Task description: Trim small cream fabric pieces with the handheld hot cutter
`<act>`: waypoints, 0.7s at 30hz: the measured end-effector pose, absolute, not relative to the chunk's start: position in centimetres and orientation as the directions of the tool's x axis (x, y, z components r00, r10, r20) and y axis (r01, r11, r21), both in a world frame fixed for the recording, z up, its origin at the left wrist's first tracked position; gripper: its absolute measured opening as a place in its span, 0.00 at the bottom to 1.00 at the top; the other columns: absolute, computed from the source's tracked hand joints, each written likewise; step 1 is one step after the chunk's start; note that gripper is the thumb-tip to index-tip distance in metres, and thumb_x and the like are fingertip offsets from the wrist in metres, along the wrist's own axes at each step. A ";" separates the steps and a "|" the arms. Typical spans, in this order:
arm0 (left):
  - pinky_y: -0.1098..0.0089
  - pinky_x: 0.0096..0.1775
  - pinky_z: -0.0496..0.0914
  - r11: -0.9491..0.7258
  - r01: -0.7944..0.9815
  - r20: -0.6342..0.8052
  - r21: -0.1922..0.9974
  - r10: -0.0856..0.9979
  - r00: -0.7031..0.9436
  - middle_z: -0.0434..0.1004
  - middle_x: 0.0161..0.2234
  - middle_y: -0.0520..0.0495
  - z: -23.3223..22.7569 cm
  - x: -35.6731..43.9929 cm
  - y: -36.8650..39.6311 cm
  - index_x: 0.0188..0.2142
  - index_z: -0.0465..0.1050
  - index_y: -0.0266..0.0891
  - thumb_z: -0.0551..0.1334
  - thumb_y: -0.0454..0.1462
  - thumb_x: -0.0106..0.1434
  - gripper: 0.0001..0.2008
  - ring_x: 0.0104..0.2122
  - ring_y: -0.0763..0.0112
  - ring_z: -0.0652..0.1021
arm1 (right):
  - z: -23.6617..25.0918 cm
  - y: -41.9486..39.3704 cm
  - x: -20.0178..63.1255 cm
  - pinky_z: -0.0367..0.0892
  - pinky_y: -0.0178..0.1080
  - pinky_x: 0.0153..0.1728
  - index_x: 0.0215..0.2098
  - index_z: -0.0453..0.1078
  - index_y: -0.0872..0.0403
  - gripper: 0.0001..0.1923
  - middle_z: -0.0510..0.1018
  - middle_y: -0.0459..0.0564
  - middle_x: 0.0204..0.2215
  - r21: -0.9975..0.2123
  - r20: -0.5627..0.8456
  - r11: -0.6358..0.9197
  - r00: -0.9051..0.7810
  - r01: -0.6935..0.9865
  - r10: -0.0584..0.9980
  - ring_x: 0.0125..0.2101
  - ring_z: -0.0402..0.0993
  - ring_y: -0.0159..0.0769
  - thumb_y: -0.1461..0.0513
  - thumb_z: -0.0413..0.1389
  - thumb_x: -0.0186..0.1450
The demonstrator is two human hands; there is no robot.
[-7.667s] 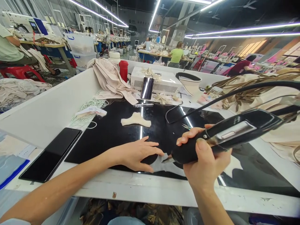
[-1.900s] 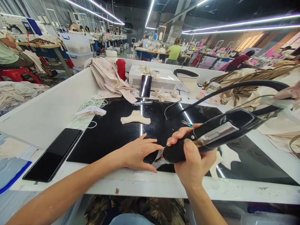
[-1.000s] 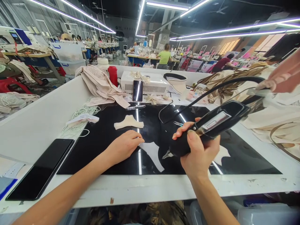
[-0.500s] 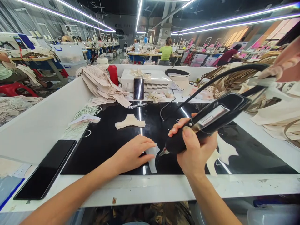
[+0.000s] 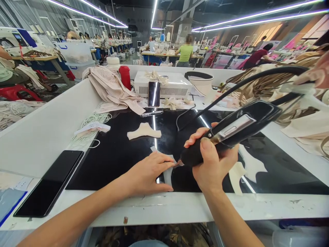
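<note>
A: What surrounds the hands?

B: Beyond the left hand (image 5: pixel 147 171), a cream piece (image 5: pixel 144 131) lies by itself on the black mat (image 5: pixel 108 161). Farther out are tweezers (image 5: pixel 151 113), then an upright phone (image 5: pixel 154 93) before a white box (image 5: pixel 141 80).

A: And to the sides?

B: Left of the left hand, a larger phone (image 5: pixel 50 183) lies flat, pale cord (image 5: pixel 91 128) tangled beyond it. Just right of the right hand (image 5: pixel 214 168), two off-white pieces (image 5: pixel 250 163) lie close together.

A: Anything in the way?

B: A black cable (image 5: pixel 244 82) arches beyond and above the right hand, and the black tool (image 5: pixel 226 132) covers part of the mat.

A: How are the hands?

B: The left is loosely spread, its fingers resting on a pale strip (image 5: pixel 168 176) and partly hiding it. The right is wrapped firmly round the tool.

A: Their pose?

B: Left palm down, fingers pointing toward the right hand, thumb apart and nearer the table (image 5: pixel 144 211) edge. The right has its thumb on top, the tool slanting down toward the left fingertips. Whether its tip touches the strip cannot be told.
</note>
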State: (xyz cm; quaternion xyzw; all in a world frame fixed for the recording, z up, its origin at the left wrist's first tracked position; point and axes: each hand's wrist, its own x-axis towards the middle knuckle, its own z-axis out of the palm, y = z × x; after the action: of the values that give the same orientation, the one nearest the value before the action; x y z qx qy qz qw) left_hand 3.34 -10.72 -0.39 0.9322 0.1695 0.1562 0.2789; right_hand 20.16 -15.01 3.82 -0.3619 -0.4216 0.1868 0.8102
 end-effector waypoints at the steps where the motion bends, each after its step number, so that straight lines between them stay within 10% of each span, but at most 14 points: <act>1: 0.54 0.65 0.61 -0.784 0.229 0.196 0.578 0.405 0.893 0.72 0.61 0.42 -0.4 3.3 -10.7 0.61 0.70 0.41 0.74 0.44 0.59 0.33 0.60 0.54 0.71 | 3.8 -15.0 20.1 0.72 0.38 0.29 0.48 0.66 0.48 0.19 0.76 0.39 0.31 -0.746 0.546 0.666 0.575 0.004 0.609 0.26 0.73 0.30 0.58 0.66 0.62; 21: 0.51 0.66 0.60 -0.778 0.234 0.167 0.583 0.397 0.903 0.70 0.61 0.42 -0.3 3.2 -10.6 0.62 0.69 0.44 0.73 0.43 0.59 0.32 0.61 0.54 0.70 | 3.5 -16.4 19.3 0.72 0.40 0.29 0.49 0.66 0.47 0.19 0.75 0.40 0.31 -0.762 0.512 0.644 0.546 -0.069 0.663 0.27 0.73 0.32 0.59 0.65 0.62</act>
State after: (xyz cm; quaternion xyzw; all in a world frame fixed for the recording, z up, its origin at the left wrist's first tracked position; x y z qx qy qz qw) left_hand 3.23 -10.58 -0.34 0.9322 0.1691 0.1419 0.2869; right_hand 19.34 -16.43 3.50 -0.3551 -0.4187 0.2276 0.8042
